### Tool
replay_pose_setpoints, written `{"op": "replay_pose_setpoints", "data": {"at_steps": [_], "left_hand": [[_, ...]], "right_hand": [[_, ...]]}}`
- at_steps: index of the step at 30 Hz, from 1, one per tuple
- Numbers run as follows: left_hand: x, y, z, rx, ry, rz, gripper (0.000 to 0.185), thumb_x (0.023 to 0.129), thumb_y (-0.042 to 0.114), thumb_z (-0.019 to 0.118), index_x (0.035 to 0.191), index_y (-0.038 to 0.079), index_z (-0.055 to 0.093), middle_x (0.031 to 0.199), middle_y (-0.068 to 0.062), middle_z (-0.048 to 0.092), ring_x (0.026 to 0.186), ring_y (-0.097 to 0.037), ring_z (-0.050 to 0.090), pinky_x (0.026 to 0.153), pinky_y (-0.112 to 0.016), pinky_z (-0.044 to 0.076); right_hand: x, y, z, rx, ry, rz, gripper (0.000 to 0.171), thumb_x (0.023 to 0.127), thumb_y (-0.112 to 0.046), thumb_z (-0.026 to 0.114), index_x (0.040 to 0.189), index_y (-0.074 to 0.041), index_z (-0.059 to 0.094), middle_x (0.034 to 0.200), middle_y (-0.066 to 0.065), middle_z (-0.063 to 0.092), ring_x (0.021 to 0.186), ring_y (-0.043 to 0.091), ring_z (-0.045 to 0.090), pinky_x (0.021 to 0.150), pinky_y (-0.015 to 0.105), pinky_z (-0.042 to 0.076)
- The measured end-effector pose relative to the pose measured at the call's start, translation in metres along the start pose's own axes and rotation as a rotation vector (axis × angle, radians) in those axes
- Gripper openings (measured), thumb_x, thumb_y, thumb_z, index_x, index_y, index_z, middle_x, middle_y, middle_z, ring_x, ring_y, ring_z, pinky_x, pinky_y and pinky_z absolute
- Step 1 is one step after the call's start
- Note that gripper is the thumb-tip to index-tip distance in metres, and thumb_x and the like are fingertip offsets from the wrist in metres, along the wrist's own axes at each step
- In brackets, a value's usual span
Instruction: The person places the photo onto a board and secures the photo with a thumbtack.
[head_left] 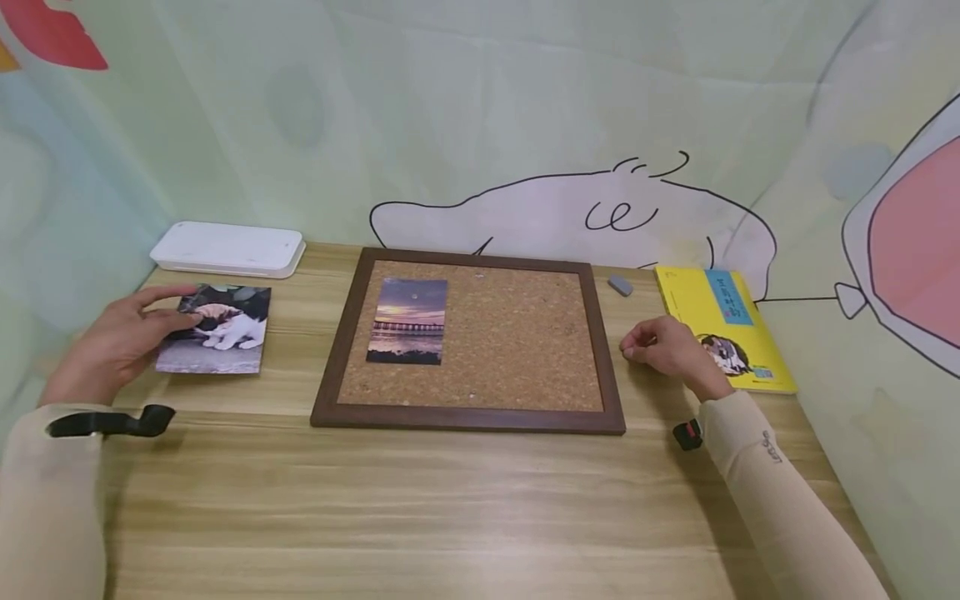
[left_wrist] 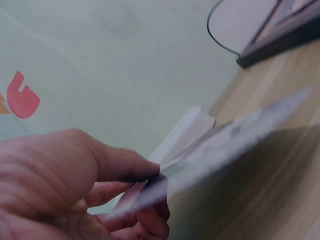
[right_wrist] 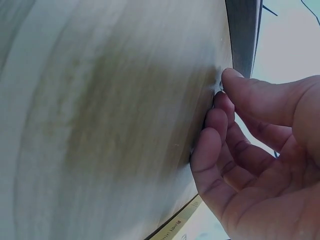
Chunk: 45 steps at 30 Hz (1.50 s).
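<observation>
My left hand (head_left: 120, 342) pinches the left edge of a cat photo (head_left: 225, 333) between thumb and fingers; the photo lies at the table's left, its edge lifted. The left wrist view shows the same hand (left_wrist: 75, 175) holding the blurred photo (left_wrist: 225, 150). A brown-framed corkboard (head_left: 465, 419) lies in the middle with a sunset pier photo (head_left: 408, 321) on its left part. Just right of the frame my right hand (head_left: 667, 346) rests on the table, fingers curled. In the right wrist view its thumb and forefinger (right_wrist: 235, 85) pinch a tiny pin-like thing against the wood.
A white flat device (head_left: 225, 247) sits at the back left. A yellow book (head_left: 720, 317) lies at the right edge, with a small grey eraser (head_left: 619, 286) behind the board's right corner. Two small pins (head_left: 480, 273) stick in the cork. Printed fabric walls enclose the table.
</observation>
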<state>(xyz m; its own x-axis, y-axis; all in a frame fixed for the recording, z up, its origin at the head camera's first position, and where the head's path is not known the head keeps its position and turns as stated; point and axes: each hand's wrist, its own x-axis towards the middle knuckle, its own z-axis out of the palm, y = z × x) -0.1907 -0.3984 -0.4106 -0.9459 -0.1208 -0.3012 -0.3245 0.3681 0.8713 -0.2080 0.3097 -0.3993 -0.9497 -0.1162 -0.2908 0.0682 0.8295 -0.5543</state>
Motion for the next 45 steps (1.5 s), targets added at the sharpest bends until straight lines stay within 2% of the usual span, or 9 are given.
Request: {"op": "replay_pose_setpoints", "data": {"at_steps": [4,6,10,13,16,23,27,31,45], "left_hand": [[-0.002,0.013,0.008,-0.26,-0.104,-0.046,0.057,0.093,0.021,0.073,0.141,0.041,0.053,0.122,0.005,0.039,0.094,0.003,0.052,0.075,-0.016,0.05],[-0.004,0.02,0.012,-0.305,-0.139,-0.058,0.057,0.093,0.02,0.073,0.14,0.043,0.053,0.122,0.009,0.039,0.096,0.002,0.053,0.076,-0.016,0.05],[-0.007,0.032,0.022,-0.422,-0.208,-0.04,0.05,0.096,0.009,0.067,0.136,0.039,0.06,0.116,0.016,0.056,0.096,0.002,0.06,0.077,-0.019,0.053],[-0.008,0.041,0.031,-0.5,-0.258,-0.001,0.047,0.097,0.0,0.062,0.131,0.032,0.065,0.109,0.012,0.068,0.097,-0.003,0.065,0.077,-0.022,0.055],[-0.007,0.049,0.041,-0.463,-0.266,0.022,0.045,0.097,0.002,0.063,0.13,0.031,0.065,0.107,0.012,0.069,0.094,-0.003,0.064,0.075,-0.022,0.053],[0.0,0.067,0.072,-0.258,-0.267,0.041,0.046,0.095,0.013,0.07,0.134,0.035,0.06,0.103,0.019,0.068,0.085,-0.003,0.059,0.069,-0.023,0.049],[0.004,0.074,0.09,-0.255,-0.303,0.055,0.047,0.093,0.009,0.071,0.133,0.032,0.06,0.097,0.014,0.071,0.082,-0.003,0.06,0.069,-0.023,0.051],[0.005,0.081,0.105,-0.2,-0.303,0.071,0.051,0.093,0.008,0.071,0.136,0.03,0.057,0.093,0.014,0.069,0.084,-0.002,0.061,0.072,-0.023,0.052],[0.012,0.108,0.148,-0.205,-0.362,0.13,0.062,0.092,0.007,0.072,0.148,0.016,0.046,0.102,0.007,0.059,0.084,-0.004,0.06,0.074,-0.024,0.054]], "right_hand": [[0.0,0.001,0.0,0.008,-0.006,0.019,0.014,0.097,-0.015,0.067,0.105,-0.005,0.073,0.102,0.01,0.067,0.093,0.025,0.052,0.079,0.033,0.043],[0.001,0.001,-0.001,0.004,-0.007,0.026,0.015,0.097,-0.016,0.066,0.105,-0.006,0.074,0.102,0.009,0.067,0.094,0.025,0.052,0.08,0.034,0.043],[0.003,0.0,-0.002,-0.005,-0.009,0.035,0.016,0.098,-0.017,0.066,0.107,-0.006,0.074,0.102,0.009,0.068,0.093,0.024,0.053,0.079,0.034,0.043],[0.003,-0.002,-0.002,0.009,-0.011,0.051,0.017,0.098,-0.017,0.066,0.109,-0.006,0.074,0.103,0.009,0.068,0.093,0.024,0.053,0.08,0.034,0.043],[0.002,-0.003,-0.003,0.037,-0.012,0.068,0.018,0.098,-0.016,0.065,0.111,-0.005,0.073,0.106,0.01,0.068,0.095,0.025,0.052,0.081,0.034,0.042],[0.0,-0.004,-0.006,0.151,-0.017,0.131,0.021,0.098,-0.018,0.066,0.115,-0.008,0.071,0.113,0.011,0.064,0.101,0.027,0.052,0.086,0.035,0.045],[0.0,-0.006,-0.008,0.221,0.01,0.164,0.022,0.098,-0.019,0.066,0.117,-0.011,0.07,0.115,0.011,0.061,0.103,0.028,0.051,0.088,0.036,0.044],[0.002,-0.011,-0.009,0.259,0.043,0.144,0.021,0.099,-0.018,0.065,0.118,-0.01,0.068,0.113,0.012,0.06,0.102,0.028,0.049,0.086,0.035,0.043],[0.006,-0.023,0.0,0.32,0.081,0.051,0.024,0.098,-0.023,0.066,0.117,-0.008,0.066,0.105,0.009,0.059,0.095,0.026,0.051,0.081,0.032,0.046]]}}
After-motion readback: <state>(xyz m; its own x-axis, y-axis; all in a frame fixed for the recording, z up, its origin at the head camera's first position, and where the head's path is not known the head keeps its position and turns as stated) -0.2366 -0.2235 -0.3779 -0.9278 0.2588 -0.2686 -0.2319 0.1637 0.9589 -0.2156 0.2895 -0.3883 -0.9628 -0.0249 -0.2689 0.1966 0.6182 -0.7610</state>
